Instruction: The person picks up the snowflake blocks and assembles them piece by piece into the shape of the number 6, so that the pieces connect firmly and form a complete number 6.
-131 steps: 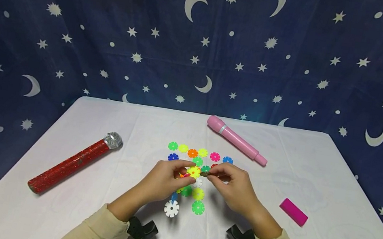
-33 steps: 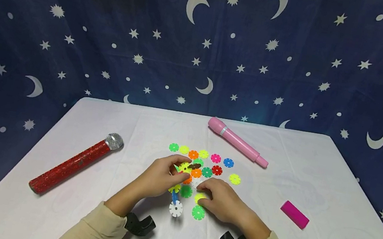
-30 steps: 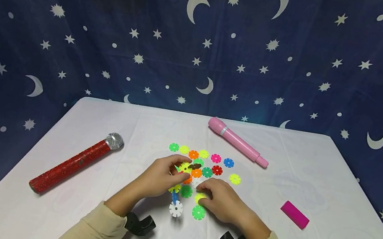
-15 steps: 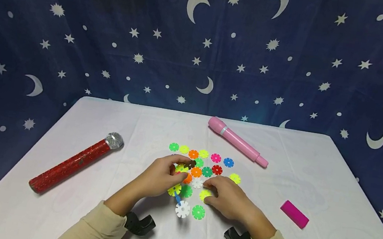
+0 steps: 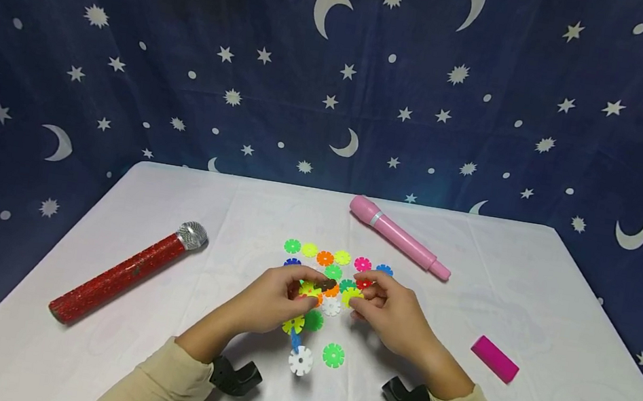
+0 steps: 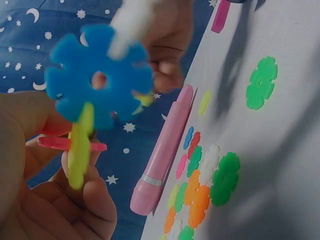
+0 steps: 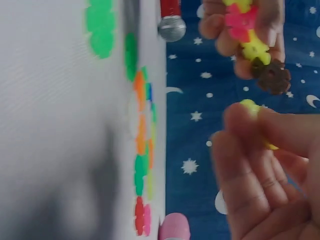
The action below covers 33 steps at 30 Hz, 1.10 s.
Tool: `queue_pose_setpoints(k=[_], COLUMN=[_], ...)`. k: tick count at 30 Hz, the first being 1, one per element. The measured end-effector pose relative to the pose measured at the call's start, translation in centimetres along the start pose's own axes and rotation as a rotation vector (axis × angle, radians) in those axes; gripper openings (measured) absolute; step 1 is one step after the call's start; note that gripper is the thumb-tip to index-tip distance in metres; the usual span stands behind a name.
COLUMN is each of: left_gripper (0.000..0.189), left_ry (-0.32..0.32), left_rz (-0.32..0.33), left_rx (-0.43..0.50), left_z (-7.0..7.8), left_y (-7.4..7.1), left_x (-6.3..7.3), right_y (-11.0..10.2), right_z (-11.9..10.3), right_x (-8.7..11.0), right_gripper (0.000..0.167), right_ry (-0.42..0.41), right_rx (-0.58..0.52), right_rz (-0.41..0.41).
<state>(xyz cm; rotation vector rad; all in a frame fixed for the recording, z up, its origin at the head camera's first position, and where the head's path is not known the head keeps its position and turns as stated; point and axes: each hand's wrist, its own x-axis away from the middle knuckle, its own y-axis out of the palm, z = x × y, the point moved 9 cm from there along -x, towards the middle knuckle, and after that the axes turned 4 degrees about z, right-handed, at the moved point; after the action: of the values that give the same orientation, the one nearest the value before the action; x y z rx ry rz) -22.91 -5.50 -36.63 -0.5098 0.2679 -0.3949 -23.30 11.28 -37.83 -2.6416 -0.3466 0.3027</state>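
Observation:
My left hand (image 5: 277, 298) grips a chain of interlocking notched plastic discs above the table. A white disc (image 5: 301, 361) hangs at the chain's near end, joined to a blue disc (image 6: 97, 75). At the far end a brown disc (image 7: 273, 76) sticks out past the fingertips, and a pink disc (image 7: 241, 22) shows between yellow ones. My right hand (image 5: 400, 318) pinches a loose yellow disc (image 5: 351, 296) between thumb and fingers, a short gap from the brown disc. The left fingers hide part of the chain.
Several loose discs lie flat beneath and beyond the hands, among them a light green disc (image 5: 333, 355) nearer me. A red microphone (image 5: 126, 274) lies left, a pink microphone (image 5: 399, 237) at the back, and a magenta block (image 5: 494, 359) right. A starry cloth (image 5: 290, 73) hangs behind.
The right hand let go of the brown disc, which stays on the chain, then picked up a yellow disc from the table and raised it towards the left hand. The chain's white end shifted slightly.

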Motion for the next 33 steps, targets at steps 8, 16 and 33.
queue_pose_setpoints(k=[8,16,33], left_gripper=[0.031,0.022,0.019], left_ry=[0.033,0.021,0.066], left_rz=[-0.046,-0.030,0.065], left_rx=[-0.028,-0.021,-0.081], left_z=[0.4,0.4,1.5], left_y=[0.5,0.5,0.5], left_x=[0.1,0.1,0.3], right_y=[-0.6,-0.5,-0.1], right_z=[-1.2,-1.6,-2.1], right_x=[0.2,0.4,0.7], right_gripper=[0.027,0.029,0.031], right_ry=[-0.037,-0.064,-0.036], right_rx=[-0.258,-0.284,-0.169], right_rz=[0.043,0.000,0.015])
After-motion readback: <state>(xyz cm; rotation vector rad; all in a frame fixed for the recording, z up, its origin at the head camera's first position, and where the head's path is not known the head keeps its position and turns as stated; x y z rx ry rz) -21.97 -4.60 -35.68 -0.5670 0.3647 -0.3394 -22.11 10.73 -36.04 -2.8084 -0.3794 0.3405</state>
